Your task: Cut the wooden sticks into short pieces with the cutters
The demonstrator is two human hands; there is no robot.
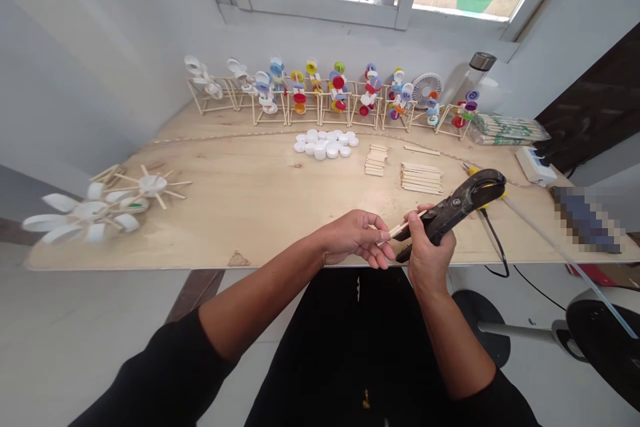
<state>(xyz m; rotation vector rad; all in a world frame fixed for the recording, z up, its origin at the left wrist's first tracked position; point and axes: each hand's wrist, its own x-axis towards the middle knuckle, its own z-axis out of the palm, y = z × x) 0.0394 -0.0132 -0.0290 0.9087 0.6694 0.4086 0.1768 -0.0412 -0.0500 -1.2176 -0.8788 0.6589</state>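
Pale wooden stick [400, 229], just right of the frame's lower centre, is pinched in the left hand [357, 240] beside the cutter [453, 208] gripped in the right hand [431, 253], seemingly not yet trimmed, while the stacks of sticks [421, 177] right of centre look finished

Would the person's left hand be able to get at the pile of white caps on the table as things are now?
Probably yes: the white caps lie a little beyond the left hand, and nothing seems to stand between. It might first need to release the thin sticks.
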